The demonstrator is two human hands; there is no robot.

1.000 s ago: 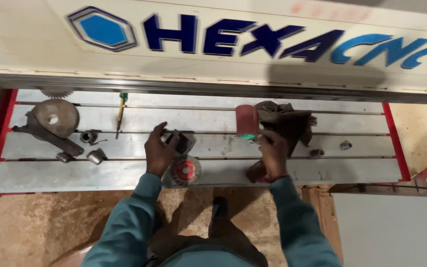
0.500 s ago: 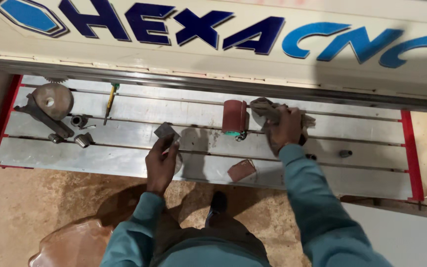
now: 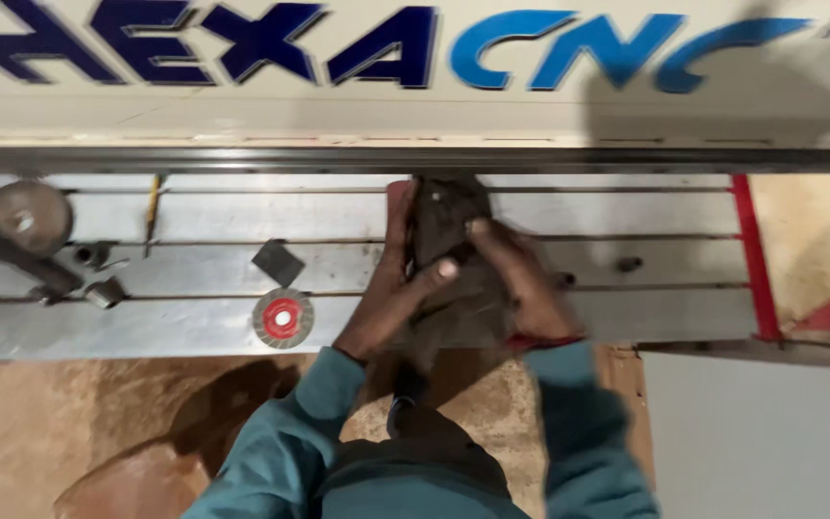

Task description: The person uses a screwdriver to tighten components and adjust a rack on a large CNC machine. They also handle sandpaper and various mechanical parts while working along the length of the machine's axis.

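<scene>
Both hands grip a dark crumpled rag (image 3: 449, 226) at mid-desk: left hand (image 3: 398, 288) closed on its left edge, right hand (image 3: 516, 274) on its right. Slotted metal desk (image 3: 665, 216) lies bare rightward to its red edge; a red-centred disc (image 3: 282, 318) sits near the front edge, leftward.

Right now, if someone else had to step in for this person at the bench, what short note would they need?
Left hand and right hand: both grip a dark crumpled rag over the slotted metal table.
A red-centred grinding disc and a small dark square piece lie untouched to the left.
Farther left: a round metal part, small fittings and a screwdriver.
Done or left: cannot tell.
</scene>
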